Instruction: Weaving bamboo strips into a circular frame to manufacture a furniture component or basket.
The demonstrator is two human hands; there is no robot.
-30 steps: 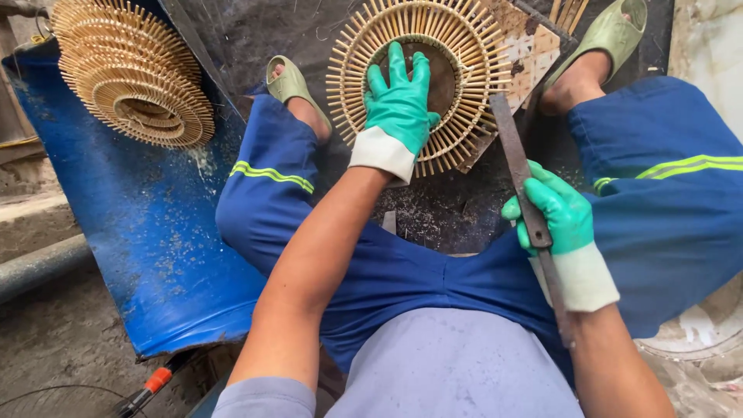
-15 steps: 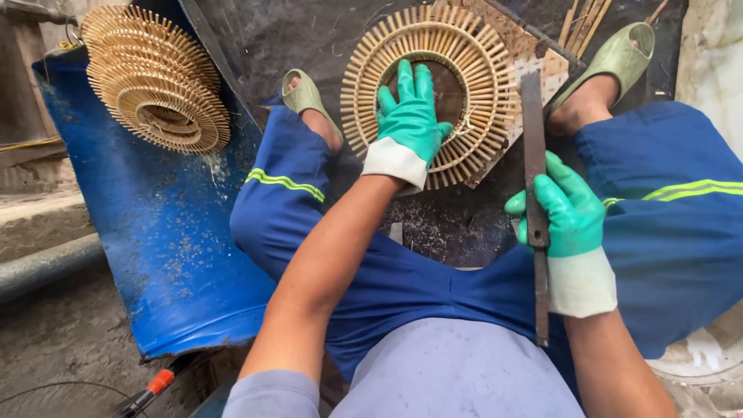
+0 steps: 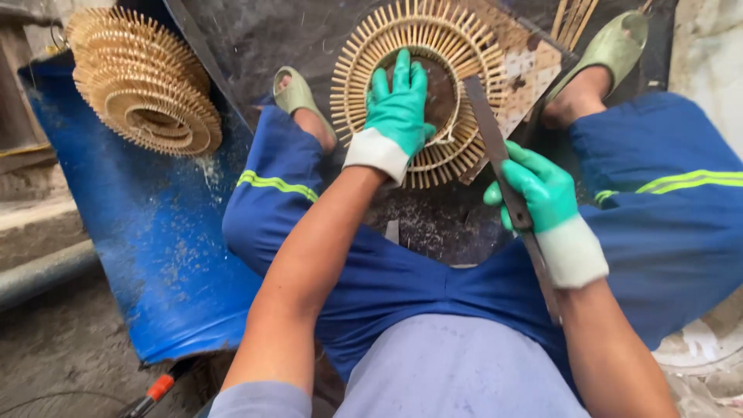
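Here, the round woven bamboo piece (image 3: pixel 433 93) lies between the feet at twelve o'clock, the left hand (image 3: pixel 396 108) flat on its centre; the right hand (image 3: pixel 542 193), at three o'clock, grips a flat metal blade (image 3: pixel 503 178).

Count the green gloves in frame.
2. One on the left hand, pressed flat on the round bamboo piece; one on the right hand, gripping the long flat blade beside it. None hidden that shows.

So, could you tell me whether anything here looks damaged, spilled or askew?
Pale dust and shavings lie spilled on the dark floor between the legs. The stack of woven discs leans askew on the blue sheet.
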